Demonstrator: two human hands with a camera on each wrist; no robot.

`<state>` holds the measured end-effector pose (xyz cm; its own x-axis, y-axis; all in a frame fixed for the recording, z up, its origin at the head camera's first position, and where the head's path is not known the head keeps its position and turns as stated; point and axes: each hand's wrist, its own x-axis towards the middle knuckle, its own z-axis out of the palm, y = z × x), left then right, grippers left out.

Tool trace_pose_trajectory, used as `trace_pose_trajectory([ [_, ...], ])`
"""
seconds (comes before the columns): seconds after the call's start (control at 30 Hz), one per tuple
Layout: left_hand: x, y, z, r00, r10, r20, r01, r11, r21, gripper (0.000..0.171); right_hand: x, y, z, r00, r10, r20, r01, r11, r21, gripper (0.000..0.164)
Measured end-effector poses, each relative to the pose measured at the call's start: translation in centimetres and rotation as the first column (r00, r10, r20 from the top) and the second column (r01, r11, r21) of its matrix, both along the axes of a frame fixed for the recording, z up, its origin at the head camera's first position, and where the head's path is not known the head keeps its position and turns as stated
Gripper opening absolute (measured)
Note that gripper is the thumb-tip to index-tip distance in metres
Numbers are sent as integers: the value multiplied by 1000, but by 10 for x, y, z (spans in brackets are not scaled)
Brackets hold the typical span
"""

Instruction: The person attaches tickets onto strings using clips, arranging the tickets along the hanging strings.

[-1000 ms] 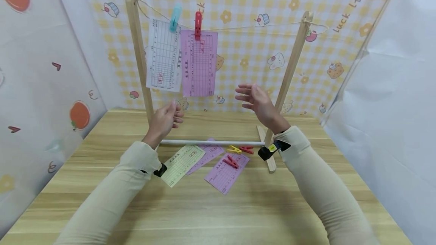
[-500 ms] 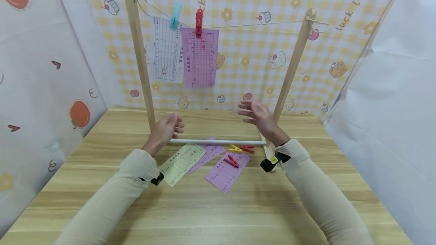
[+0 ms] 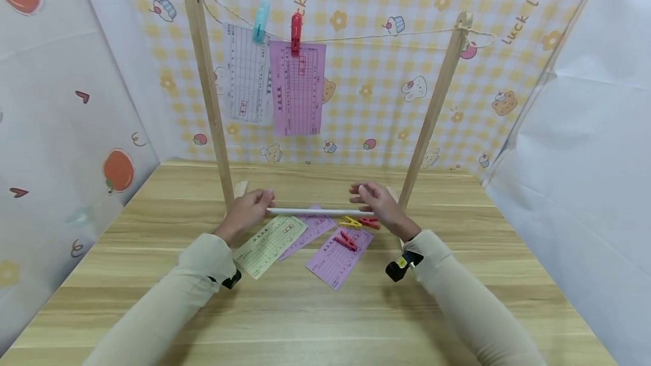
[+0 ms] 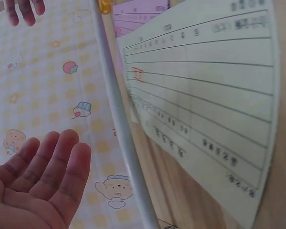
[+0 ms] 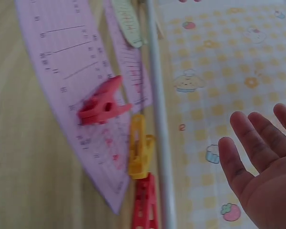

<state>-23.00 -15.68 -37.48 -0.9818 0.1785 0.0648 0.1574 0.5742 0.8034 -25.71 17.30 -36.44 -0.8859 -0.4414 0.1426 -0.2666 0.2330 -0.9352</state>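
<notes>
Low over the table, my left hand (image 3: 248, 210) overlaps the left end of a white rod (image 3: 320, 212) in the head view. In the left wrist view its palm and loosely bent fingers hold nothing, with the rod beside them. My right hand (image 3: 381, 205), fingers spread and relaxed, is near the rod's right end, and it too holds nothing. In front of the rod lie a pale green form slip (image 3: 272, 244) and two pink slips, one (image 3: 310, 231) partly under the green one. A red clothespin (image 3: 347, 240) lies on the nearer pink slip (image 3: 330, 267).
A yellow clothespin (image 3: 351, 222) and another red one (image 3: 369, 223) lie beside the rod. Two wooden posts (image 3: 209, 89) carry a string (image 3: 386, 35). From it hang a white slip (image 3: 247, 72) on a blue clothespin (image 3: 261, 22) and a pink slip (image 3: 298, 95) on a red one.
Both hands have come down toward the rod, the right one farther, from in front of the right post. The hanging slips have swung slightly. Slips and clothespins on the table have stayed put.
</notes>
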Motion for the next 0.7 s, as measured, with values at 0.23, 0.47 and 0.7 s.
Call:
trace_pose_trajectory([
  [0.23, 4, 2, -13, 999, 8, 44, -6, 999, -45, 39, 3, -5, -30, 998, -48, -51, 53, 994, 96, 36],
  [0.47, 4, 4, -23, 996, -9, 94, 27, 982, -187, 35, 6, -8, -56, 992, -96, -86, 110, 977, 184, 28],
  [0.7, 8, 7, -26, 993, -16, 120, 49, 959, -280, 39, 10, -13, -66, 992, -109, -68, 123, 958, 258, 21],
])
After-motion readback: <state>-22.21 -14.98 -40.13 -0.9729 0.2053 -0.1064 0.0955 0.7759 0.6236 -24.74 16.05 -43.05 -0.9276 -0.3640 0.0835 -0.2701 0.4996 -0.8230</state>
